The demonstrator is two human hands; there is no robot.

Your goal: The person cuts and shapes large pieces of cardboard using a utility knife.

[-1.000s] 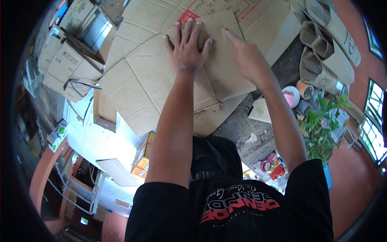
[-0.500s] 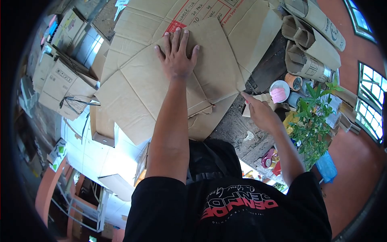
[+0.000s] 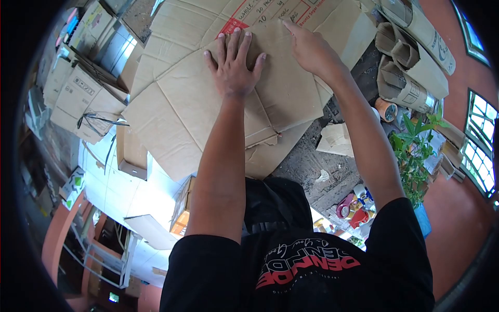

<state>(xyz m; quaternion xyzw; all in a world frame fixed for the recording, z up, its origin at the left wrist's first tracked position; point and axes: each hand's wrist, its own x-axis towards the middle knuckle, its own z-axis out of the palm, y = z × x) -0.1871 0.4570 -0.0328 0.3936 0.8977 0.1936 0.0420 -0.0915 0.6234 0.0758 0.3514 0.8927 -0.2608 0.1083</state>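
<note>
My left hand (image 3: 235,70) lies flat with fingers spread on a brown cardboard sheet (image 3: 182,104), just below the red printed label. Farther up and to the right, my right hand (image 3: 311,48) is at the top corner of the upper cardboard piece. Its index finger stretches toward that corner and the other fingers are curled; whether something small is between them cannot be made out. Beneath lies a larger cardboard sheet (image 3: 343,31) with red print and handwriting.
Folded cardboard rolls (image 3: 408,78) lie at the upper right, near an orange tape roll (image 3: 385,110) and a green plant (image 3: 414,151). A red tape dispenser (image 3: 344,207) sits lower right. Cardboard boxes (image 3: 80,101) stand at the left.
My right hand has moved up from the cardboard's right corner to its top corner. My left hand stays flat in place. The view has shifted slightly.
</note>
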